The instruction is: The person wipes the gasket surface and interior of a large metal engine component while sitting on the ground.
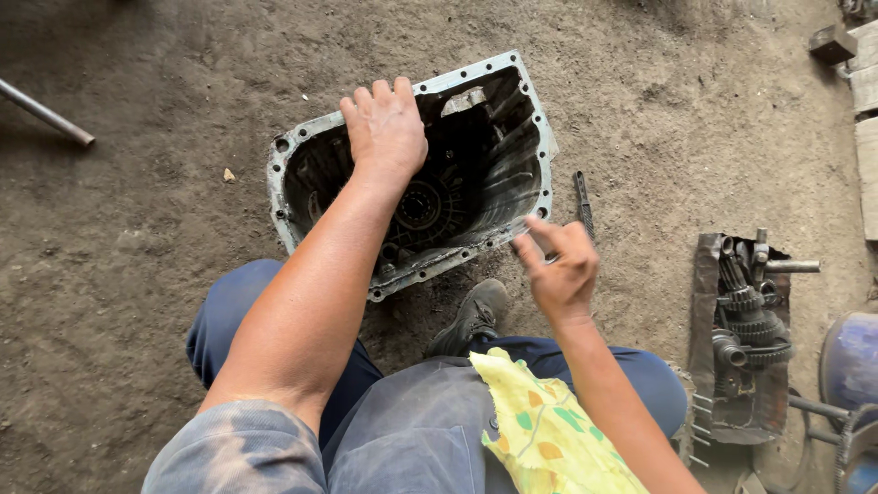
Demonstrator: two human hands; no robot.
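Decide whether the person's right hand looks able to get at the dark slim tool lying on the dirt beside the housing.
Probably yes: the right hand hovers close beside the slim tool, with only bare dirt between them.
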